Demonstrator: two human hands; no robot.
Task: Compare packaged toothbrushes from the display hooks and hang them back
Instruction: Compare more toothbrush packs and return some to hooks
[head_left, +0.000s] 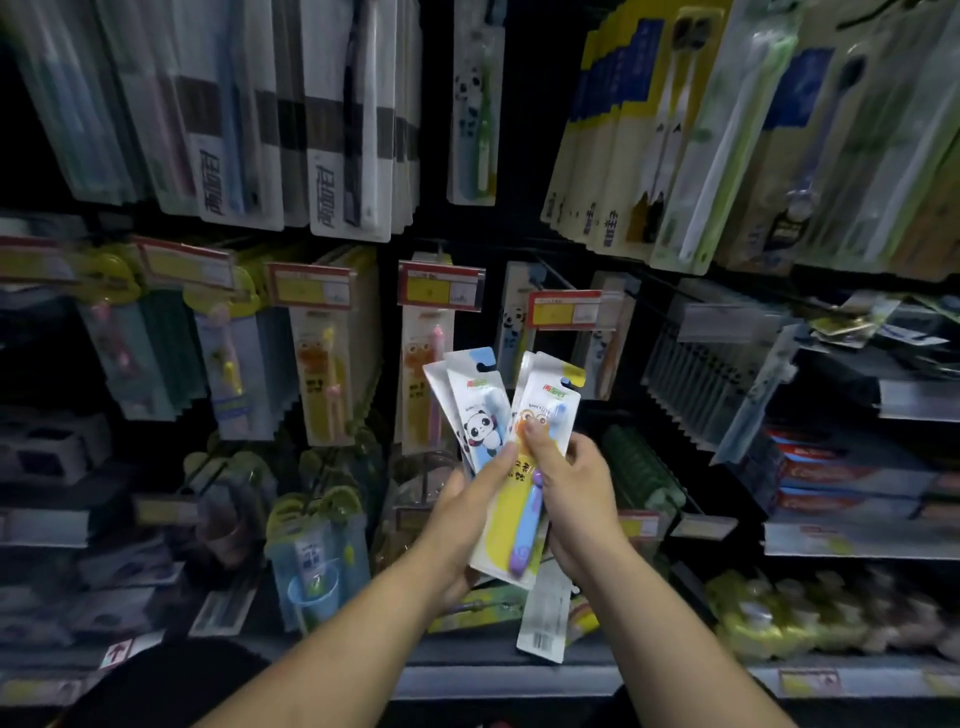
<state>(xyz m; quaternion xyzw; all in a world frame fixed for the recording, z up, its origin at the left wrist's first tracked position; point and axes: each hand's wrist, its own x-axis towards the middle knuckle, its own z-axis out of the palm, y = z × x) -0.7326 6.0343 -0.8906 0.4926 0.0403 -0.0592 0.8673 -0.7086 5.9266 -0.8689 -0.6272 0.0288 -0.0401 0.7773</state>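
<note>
— What fills the view?
— A dark rack (432, 130), with toothbrush packs hanging in rows across it. Toothpaste boxes (841, 478) are stacked on a shelf at the right.

— And the hands?
— Both are raised in front of the middle rows, close together. The left hand (462, 519) grips the panda pack (480, 415) from below, thumb across the front and fingers behind. A second pack (435, 387) is fanned out behind that one, only its white edge showing.

— The right?
— The right hand (576, 499) pinches the yellow pack (506, 525), with the thumb pressed on the front near the cartoon eyes. The rest of the fingers are behind it.

— Where are the two packs relative to each other?
— Side by side and upright, tops leaning apart in a V, off the hooks. The yellow one overlaps the panda pack's lower edge. It holds a blue and purple brush.

— Anything else nearby?
— A barcode pack (545, 618) shows below the right wrist; I can't tell whether it is held or hanging. Red and yellow price tags (441, 287) sit on the hook ends above.
</note>
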